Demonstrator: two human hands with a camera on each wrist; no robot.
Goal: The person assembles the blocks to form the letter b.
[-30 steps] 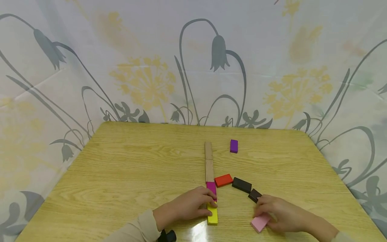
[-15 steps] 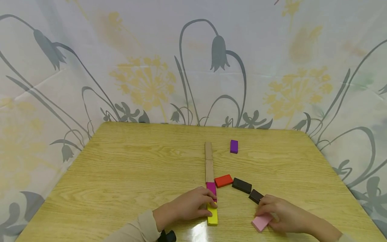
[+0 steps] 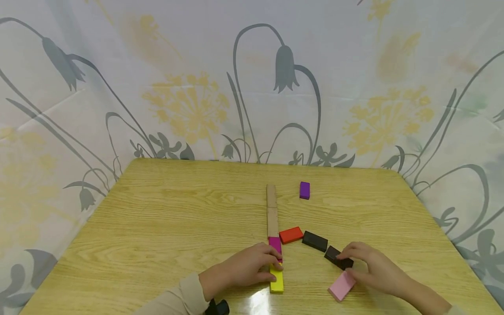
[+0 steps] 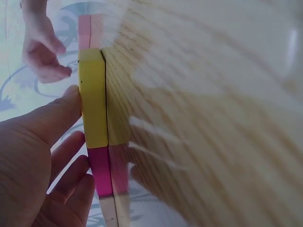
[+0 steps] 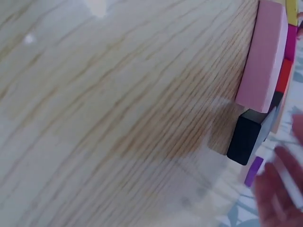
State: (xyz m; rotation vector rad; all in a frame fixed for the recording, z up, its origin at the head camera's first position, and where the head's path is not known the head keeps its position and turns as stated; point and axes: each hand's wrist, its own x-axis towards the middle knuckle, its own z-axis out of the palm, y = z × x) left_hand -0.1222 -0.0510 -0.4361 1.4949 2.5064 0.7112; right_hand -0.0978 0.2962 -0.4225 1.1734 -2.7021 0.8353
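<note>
My left hand [image 3: 248, 267] rests its fingertips on a yellow block [image 3: 277, 286] and the magenta block [image 3: 275, 244] joined end to end with it. In the left wrist view the thumb touches the yellow block's upper face. To the right, my right hand [image 3: 379, 270] hovers with relaxed fingers beside a pink block [image 3: 341, 286] and the nearer black block [image 3: 332, 254]; its fingertips overlap both in the head view. The right wrist view shows these fingers apart from the blocks. The pink block lies flat, its far end close to the black block's near corner.
Two plain wooden blocks [image 3: 272, 214] extend the straight row away from the magenta one. A red block [image 3: 291, 235] and another black block [image 3: 315, 241] form a curve branching right. A purple block [image 3: 305, 190] lies alone farther back. A patterned curtain [image 3: 189, 65] hangs behind the table.
My right hand has let go of the pink block and risen slightly away from it. That block has turned a little toward the black one. My left hand has stayed put.
</note>
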